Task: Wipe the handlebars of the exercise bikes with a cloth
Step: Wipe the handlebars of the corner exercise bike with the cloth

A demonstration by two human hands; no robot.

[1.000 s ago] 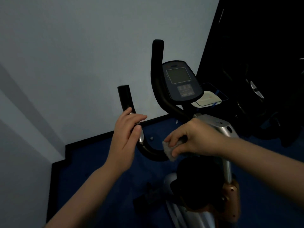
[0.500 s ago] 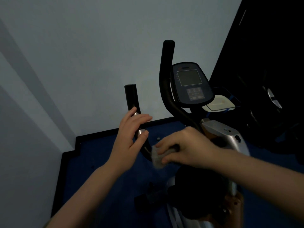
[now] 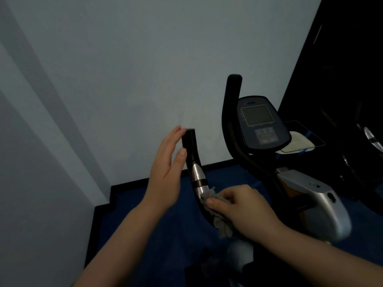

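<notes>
- Since a second ago our left hand (image 3: pixel 165 172) let go and slid up to the handlebar (image 3: pixel 191 154) tip, fingers straight, thumb touching it.
- Our right hand (image 3: pixel 240 210) pinched the grey cloth (image 3: pixel 219 220) round the bar's lower bend, just below the chrome sensor (image 3: pixel 198 177).
- Console (image 3: pixel 261 123) sat to the right.

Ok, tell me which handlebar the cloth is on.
The nearer handlebar, with the silver sensor band: the right hand presses the cloth onto its lower curve. The taller handlebar is untouched.
</notes>
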